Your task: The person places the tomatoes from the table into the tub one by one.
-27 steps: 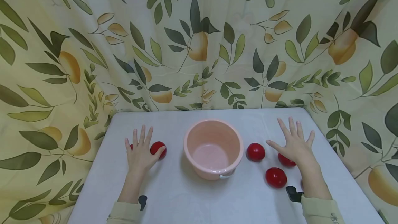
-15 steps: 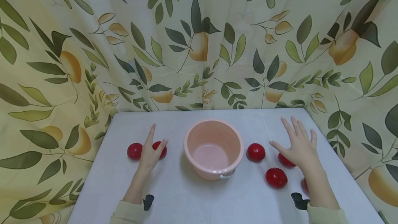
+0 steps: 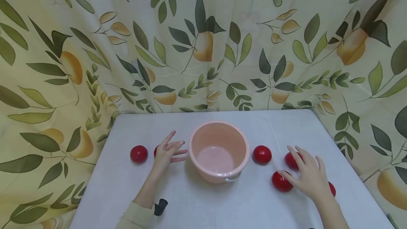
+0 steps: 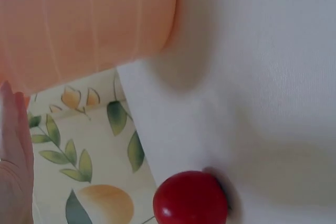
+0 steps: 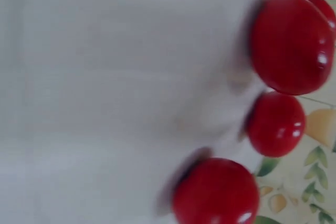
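L grip (image 3: 167,154) shifted twd pink bucket (image 3: 219,139), R grip (image 3: 307,174) down-frame

R grip: spread, by red balls (image 3: 280,183), lower rt of frame; contact unclear. L grip: spread, just beside pink bucket, ctr of frame, on bench (image 3: 203,207).

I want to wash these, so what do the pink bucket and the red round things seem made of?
The pink bucket is probably plastic with a soft sheen: smooth, evenly coloured, faintly lined in the left wrist view. The red round things are smooth and glossy, with bright highlights in the right wrist view; plastic or real fruit, I can't tell.
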The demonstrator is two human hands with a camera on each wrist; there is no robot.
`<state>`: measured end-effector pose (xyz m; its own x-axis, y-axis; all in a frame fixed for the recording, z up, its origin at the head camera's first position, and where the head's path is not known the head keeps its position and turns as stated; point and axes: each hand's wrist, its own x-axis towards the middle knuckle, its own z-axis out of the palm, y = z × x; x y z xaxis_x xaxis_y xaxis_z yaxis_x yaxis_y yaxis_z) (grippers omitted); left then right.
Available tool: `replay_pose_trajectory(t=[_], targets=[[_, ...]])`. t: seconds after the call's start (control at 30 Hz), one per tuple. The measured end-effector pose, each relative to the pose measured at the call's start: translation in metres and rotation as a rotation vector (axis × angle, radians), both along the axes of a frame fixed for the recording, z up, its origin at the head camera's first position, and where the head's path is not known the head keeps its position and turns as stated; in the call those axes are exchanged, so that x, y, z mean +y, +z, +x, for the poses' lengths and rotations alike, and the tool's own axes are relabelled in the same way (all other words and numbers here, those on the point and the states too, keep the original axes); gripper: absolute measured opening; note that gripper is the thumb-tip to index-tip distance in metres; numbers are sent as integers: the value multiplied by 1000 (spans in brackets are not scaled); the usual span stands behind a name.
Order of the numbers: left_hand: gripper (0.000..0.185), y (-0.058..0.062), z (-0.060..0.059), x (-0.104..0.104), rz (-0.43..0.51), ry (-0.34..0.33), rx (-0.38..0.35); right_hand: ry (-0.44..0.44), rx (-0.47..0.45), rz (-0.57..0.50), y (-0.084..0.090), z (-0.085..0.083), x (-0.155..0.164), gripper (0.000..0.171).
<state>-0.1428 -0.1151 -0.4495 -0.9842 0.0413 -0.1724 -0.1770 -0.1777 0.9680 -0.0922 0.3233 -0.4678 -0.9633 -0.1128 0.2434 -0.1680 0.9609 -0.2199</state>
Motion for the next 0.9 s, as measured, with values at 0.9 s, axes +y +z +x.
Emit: replay_pose_trajectory(t=[0.9], targets=[[52,3,0,12,42,-122,-154,-30,-194,48,-64,29,12,102]])
